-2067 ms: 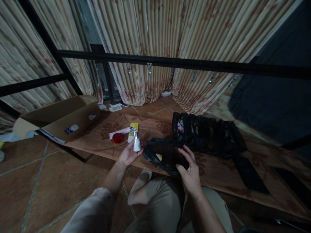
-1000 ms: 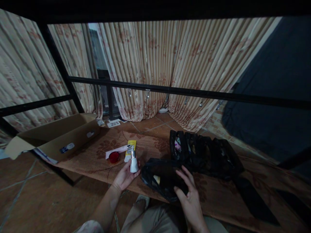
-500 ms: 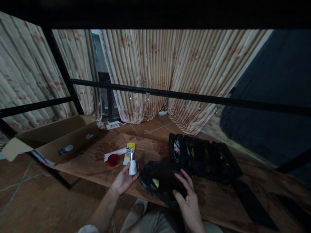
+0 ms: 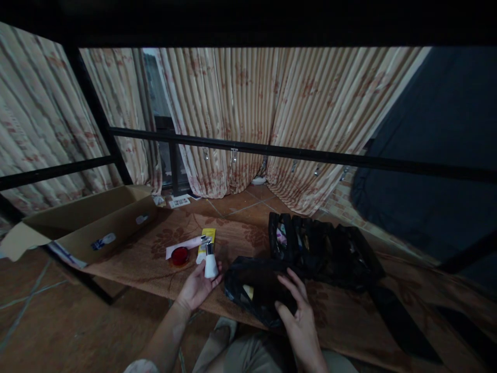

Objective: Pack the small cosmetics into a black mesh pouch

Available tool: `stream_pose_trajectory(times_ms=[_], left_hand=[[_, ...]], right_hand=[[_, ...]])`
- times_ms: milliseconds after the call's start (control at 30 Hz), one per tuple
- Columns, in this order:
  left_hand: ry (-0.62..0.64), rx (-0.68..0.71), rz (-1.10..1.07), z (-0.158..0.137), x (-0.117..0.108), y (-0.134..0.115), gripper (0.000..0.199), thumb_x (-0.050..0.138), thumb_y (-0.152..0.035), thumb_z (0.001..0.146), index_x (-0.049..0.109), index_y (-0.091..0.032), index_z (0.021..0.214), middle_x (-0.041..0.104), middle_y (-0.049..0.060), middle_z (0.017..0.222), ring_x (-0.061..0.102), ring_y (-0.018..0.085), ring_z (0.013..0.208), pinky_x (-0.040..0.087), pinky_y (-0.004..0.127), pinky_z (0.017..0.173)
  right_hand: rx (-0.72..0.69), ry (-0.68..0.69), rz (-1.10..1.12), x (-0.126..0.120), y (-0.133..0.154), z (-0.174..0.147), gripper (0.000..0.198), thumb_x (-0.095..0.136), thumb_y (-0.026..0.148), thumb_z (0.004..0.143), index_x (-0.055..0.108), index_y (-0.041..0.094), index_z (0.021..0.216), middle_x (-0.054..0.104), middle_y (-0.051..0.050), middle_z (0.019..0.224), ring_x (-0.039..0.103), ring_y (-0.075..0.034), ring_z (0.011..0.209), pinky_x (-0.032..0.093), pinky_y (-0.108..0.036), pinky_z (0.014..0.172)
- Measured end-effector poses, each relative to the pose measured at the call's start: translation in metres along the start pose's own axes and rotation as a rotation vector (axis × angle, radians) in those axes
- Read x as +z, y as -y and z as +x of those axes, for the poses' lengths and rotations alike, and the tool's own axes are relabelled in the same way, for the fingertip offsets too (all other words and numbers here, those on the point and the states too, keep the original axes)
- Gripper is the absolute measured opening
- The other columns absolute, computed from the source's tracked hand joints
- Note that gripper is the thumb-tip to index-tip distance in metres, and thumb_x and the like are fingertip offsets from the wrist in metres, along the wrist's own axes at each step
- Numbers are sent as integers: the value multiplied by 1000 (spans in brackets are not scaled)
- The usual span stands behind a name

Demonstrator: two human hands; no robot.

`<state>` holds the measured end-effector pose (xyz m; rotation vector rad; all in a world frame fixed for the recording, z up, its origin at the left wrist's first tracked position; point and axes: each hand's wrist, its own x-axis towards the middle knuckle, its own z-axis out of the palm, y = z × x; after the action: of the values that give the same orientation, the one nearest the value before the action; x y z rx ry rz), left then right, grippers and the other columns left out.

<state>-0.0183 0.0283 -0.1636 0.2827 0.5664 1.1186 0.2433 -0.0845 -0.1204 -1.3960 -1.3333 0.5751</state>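
My left hand [image 4: 197,289] has the white bottle [image 4: 210,266] cradled in its fingers [image 4: 220,267], right hand [image 4: 302,317] at the black bag [image 4: 264,282], can't tell if gripping.

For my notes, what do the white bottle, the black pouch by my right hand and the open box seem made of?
White bottle: smooth, plastic or glass; silvery neck shines like metal. Black pouch: perhaps thin plastic or mesh, dark, slightly glossy folds. Open box: matte brown cardboard, by its bent flap.

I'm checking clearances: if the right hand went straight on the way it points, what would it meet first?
Probably the black pouch: the right hand is at its right side, though exact depth is unclear.
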Motion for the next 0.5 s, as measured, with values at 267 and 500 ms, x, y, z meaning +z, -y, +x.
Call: stream_pose_trajectory(times_ms=[267,500], left_hand=[[-36,-14,-3,-4,5,-3,32,49,-27,91,55,-14,120,69,12,101,70,20,85,55,33,77],[-43,11,47,-8,12,-2,23,54,-24,90,59,-16,110,70,10,97,69,15,70,56,31,73]], right_hand=[[-8,-2,19,1,0,0,42,56,20,76,60,28,117,38,-5,145,38,-27,134,36,-47,108],[-17,-28,1,2,0,1,42,57,19,74,63,27,115,42,-5,144,40,-27,133,35,-48,108]])
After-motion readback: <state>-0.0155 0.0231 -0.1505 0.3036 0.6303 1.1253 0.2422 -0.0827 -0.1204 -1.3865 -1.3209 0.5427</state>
